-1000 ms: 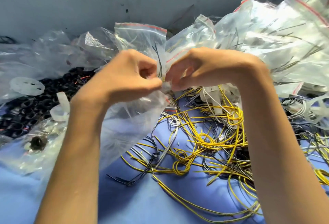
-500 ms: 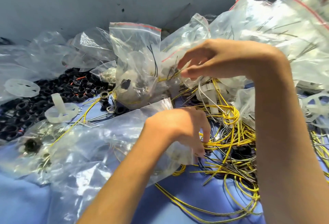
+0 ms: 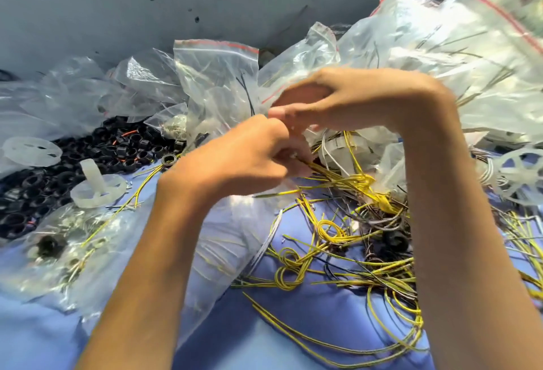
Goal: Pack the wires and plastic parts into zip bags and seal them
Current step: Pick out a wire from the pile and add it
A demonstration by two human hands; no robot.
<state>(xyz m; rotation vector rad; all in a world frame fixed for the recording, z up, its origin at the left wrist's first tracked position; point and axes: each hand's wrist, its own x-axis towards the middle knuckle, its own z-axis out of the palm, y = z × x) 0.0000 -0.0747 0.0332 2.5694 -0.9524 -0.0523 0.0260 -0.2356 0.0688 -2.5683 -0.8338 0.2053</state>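
Landmark for all positions: the tangle of yellow wires (image 3: pixel 338 237) on the blue-covered bench (image 3: pixel 308 328).

- Left hand (image 3: pixel 244 161): at the far left edge of the tangle. Fingers (image 3: pixel 286 149) are curled and pinch the near ends of a bunch of yellow wires that runs back into the tangle.
- Right hand (image 3: pixel 352 99): above the far side of the tangle, just above the left hand. Fingers (image 3: pixel 282 111) are bent with the tips drawn together. The tips are blurred, so I cannot tell what they pinch, if anything.
- Zip bag (image 3: pixel 235 231): clear, lying flat just left of the tangle, under the left hand and forearm. A few wires show through the plastic.
- Upright bag (image 3: pixel 214 75) with a red seal strip: behind the tangle, to its left.
- Heap of filled bags (image 3: pixel 446 58): behind the tangle and to its right, against the grey wall (image 3: pixel 147 2).
- Black rings (image 3: pixel 44 181): loose pile well left of the tangle.
- White spool piece (image 3: pixel 98 187): standing on its flange at the near edge of the rings, left of the tangle.
- White wheel part (image 3: pixel 520 169): right of the tangle, at the frame edge.
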